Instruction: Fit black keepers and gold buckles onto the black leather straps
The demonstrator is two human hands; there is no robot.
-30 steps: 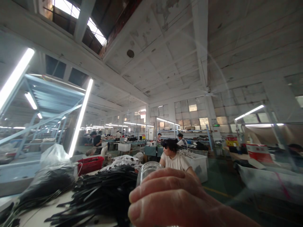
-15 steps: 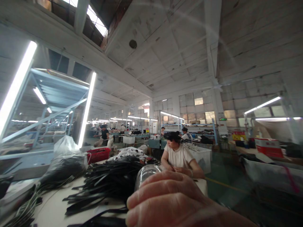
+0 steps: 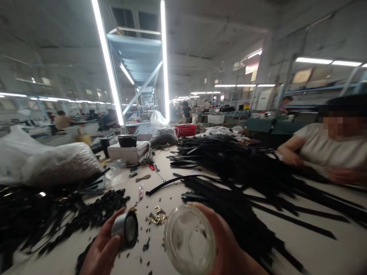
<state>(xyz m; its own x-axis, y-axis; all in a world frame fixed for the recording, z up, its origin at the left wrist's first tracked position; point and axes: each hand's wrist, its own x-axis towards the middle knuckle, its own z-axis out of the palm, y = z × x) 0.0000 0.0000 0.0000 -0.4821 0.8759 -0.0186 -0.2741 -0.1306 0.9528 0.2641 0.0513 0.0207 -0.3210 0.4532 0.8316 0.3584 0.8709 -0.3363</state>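
Observation:
My left hand (image 3: 104,244) is closed round a silver lid (image 3: 119,226), its dark-rimmed opening turned to the right. My right hand (image 3: 226,236) wraps the right side of a clear cup (image 3: 189,240), whose round mouth faces me. Lid and cup are apart, both above the table. Between and beyond them lie gold-coloured buckles (image 3: 157,216) and small dark bits. A heap of black straps (image 3: 229,160) spreads to the right, and a pile of small black pieces (image 3: 106,202) lies beyond my left hand.
White plastic bags (image 3: 57,164) bulge at the left. A white box (image 3: 129,151) carries a black round container (image 3: 127,140). Farther back are a red case (image 3: 185,130) and a lit blue metal rack (image 3: 134,38). A co-worker (image 3: 338,149) sits at the right edge.
My view has swung left and down to the table. The cup, earlier mostly behind my right hand, now shows its mouth. My left hand with the lid has come into view.

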